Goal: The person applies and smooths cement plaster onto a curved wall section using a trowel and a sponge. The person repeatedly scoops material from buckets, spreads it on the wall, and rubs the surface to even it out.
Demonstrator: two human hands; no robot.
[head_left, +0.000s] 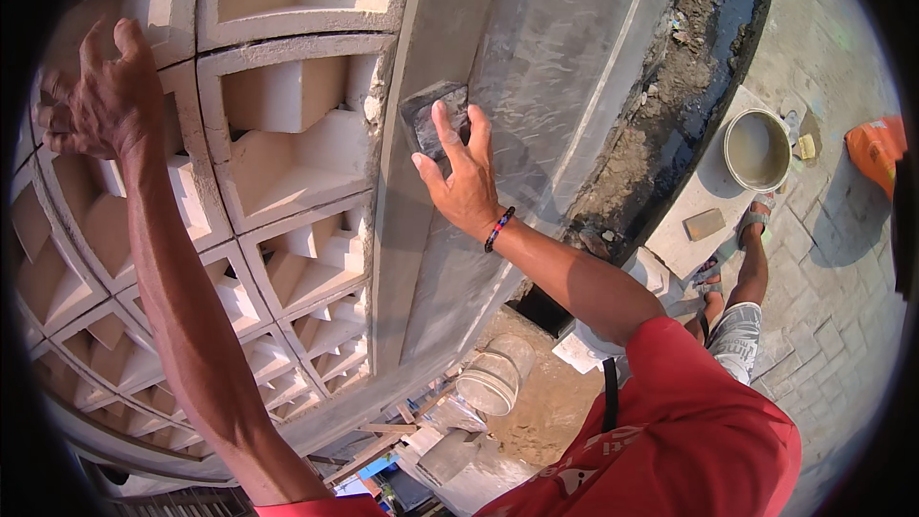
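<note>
At the upper left, my left hand has its fingers hooked over the rims of a wall of cream-coloured breeze blocks. My right hand, with a dark beaded bracelet at the wrist, holds a dark grey rectangular block against the smooth grey cement band beside the breeze blocks. Its thumb and fingers are spread over the block; the block's material cannot be made out. Next to that band runs a grey plastered wall face with wet-looking streaks.
A muddy drain trench runs along the wall's foot. Beyond it stand a round bucket of greyish water, a small tan block and an orange sack on paving. A pale bucket and scrap boards lie below.
</note>
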